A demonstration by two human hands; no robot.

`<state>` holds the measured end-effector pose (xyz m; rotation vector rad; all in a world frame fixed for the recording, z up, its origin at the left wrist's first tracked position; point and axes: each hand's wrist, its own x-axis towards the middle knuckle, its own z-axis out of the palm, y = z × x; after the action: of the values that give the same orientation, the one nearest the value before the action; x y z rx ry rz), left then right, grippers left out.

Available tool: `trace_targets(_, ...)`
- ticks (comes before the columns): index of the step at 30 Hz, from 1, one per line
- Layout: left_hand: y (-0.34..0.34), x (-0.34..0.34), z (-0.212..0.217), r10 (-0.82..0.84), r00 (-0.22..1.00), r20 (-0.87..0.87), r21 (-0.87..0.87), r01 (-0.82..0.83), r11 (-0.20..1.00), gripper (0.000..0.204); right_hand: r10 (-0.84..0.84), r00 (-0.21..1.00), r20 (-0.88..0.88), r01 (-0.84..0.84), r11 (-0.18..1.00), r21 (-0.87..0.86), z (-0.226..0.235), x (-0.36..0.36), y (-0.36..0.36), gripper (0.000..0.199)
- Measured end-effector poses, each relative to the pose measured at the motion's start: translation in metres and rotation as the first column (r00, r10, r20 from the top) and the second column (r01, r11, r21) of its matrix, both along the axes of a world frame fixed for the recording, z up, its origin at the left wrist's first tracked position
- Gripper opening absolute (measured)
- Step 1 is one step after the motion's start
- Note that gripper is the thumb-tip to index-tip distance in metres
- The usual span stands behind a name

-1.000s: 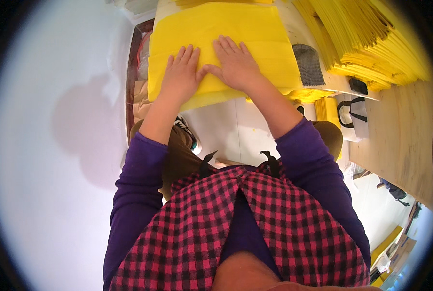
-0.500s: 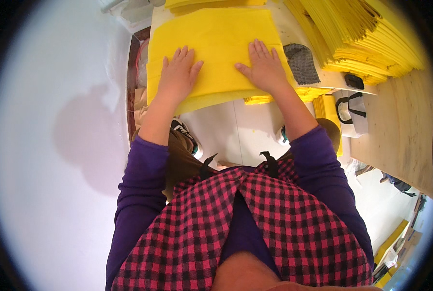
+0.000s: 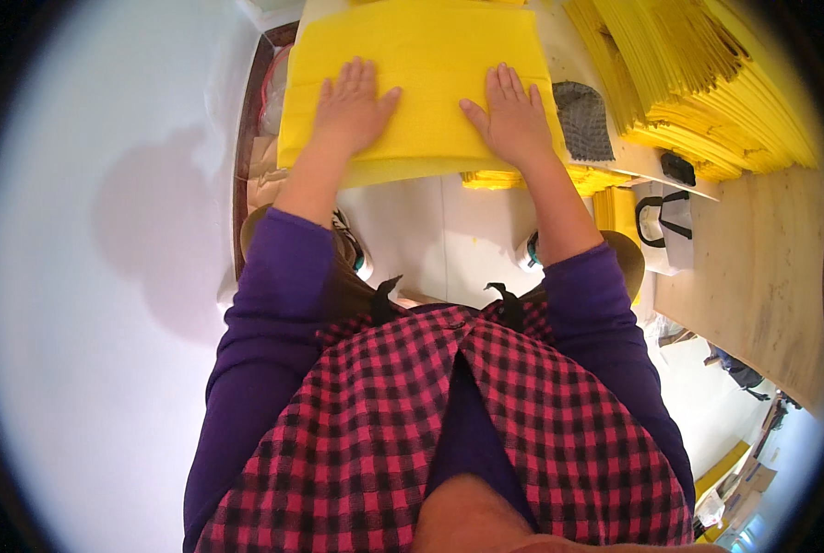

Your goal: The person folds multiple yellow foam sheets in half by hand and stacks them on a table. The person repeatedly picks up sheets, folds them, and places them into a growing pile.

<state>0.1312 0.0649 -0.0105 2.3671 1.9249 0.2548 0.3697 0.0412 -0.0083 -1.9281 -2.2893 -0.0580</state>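
A large yellow fabric sheet [image 3: 430, 101] lies across the table in front of me, its near edge hanging a little past the table's front. Flat on its left part rests my left hand [image 3: 352, 111], fingers stretched forward and thumb out to the side. My right hand [image 3: 513, 115] presses on the right part in the same way, close to the sheet's right edge. Neither hand grips anything. Just right of the sheet is a dark grey textured cloth [image 3: 582, 120]. How many layers lie under my palms I cannot tell.
Tall stacks of folded yellow fabric [image 3: 707, 92] fill the far right of the table. A small black object [image 3: 677, 168] sits by the table edge. Below hangs a white bag with black handles [image 3: 665, 226], near a wooden panel [image 3: 753, 267]. A white wall [image 3: 107, 276] rises at left.
My left hand has slid forward and slightly right over the yellow sheet. The right hand stays flat, shifted slightly. The whole view has tilted a little.
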Motion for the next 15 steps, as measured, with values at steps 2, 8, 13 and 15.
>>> trace_targets(2,-0.002,-0.018,0.000,0.058,0.997,-0.049,-0.002,-0.058,0.998,0.068,0.003,1.000,-0.030,-0.003,1.000,-0.018,0.001,0.001,-0.001,0.079)
trace_targets(8,-0.008,-0.064,0.002,0.204,0.979,-0.025,-0.006,-0.204,0.979,0.062,-0.003,0.994,-0.108,-0.004,0.998,-0.070,0.006,0.003,0.003,0.068)
trace_targets(13,-0.019,-0.110,-0.013,0.234,0.849,0.474,0.026,-0.279,0.960,0.060,0.031,0.952,-0.305,-0.047,0.998,-0.048,0.020,0.015,0.016,0.052)
trace_targets(15,-0.021,-0.118,-0.018,0.229,0.731,0.643,0.014,-0.310,0.951,0.055,0.029,0.924,-0.382,-0.041,0.999,-0.023,0.029,0.016,0.024,0.045)
